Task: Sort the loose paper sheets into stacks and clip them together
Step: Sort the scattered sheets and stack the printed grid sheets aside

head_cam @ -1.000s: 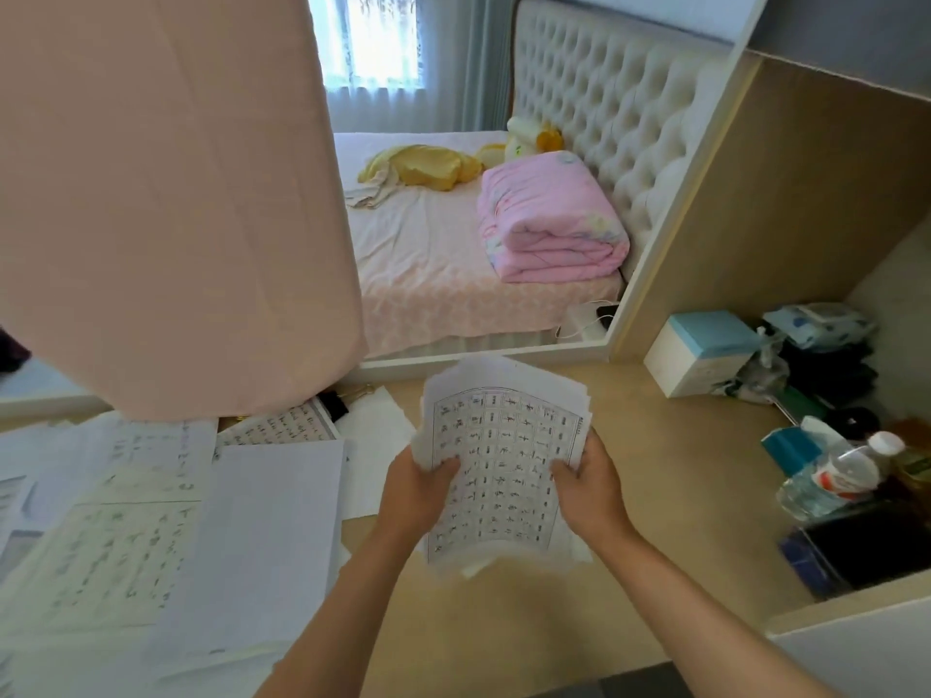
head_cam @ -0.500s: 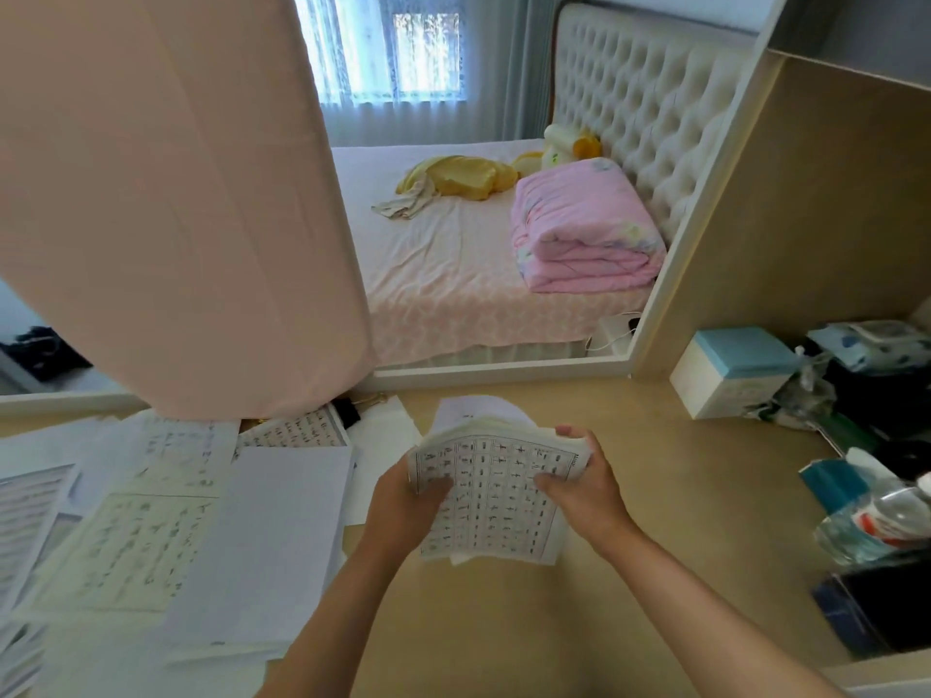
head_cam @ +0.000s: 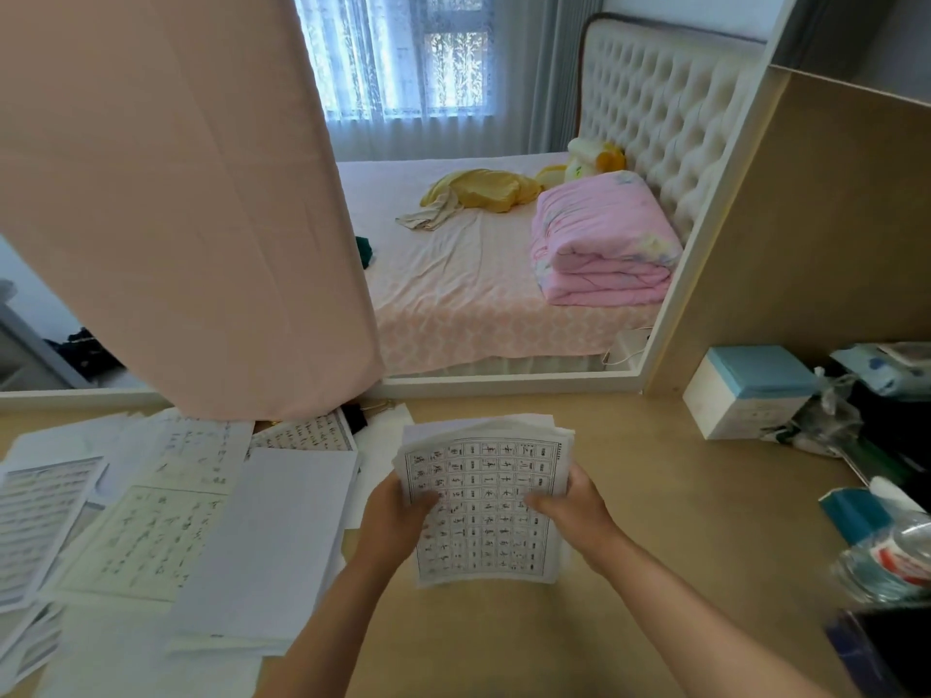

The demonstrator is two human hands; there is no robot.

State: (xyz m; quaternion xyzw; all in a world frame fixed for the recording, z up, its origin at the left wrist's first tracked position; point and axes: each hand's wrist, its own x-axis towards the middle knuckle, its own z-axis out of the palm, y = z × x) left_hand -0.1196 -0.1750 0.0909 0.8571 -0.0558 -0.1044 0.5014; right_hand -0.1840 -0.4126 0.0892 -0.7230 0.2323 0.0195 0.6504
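Tipped up since half a second ago, the stack of sheets [head_cam: 486,501] now faces the camera with its whole printed grid showing, where before its top edge folded toward the person.

In the lower middle of the frame, the left hand [head_cam: 395,516] pinches the stack's left edge and the right hand [head_cam: 574,511] pinches its right edge. Each thumb lies on the front page, and the fingers are hidden behind the paper. Whether the bottom edge touches the desk [head_cam: 680,521] I cannot tell.

At the lower left, the loose sheets [head_cam: 151,521] lie overlapped and unsorted. Beyond them, just under the hem of the pink curtain [head_cam: 176,193], sits what looks like a black binder clip [head_cam: 358,419]. The bed [head_cam: 453,294] is farthest back.

The stack's top edges are stepped rather than flush. If it is tapped square with so light a side pinch, inner pages could slip out or buckle. Set down near the loose sheets, it could get mixed in with them.
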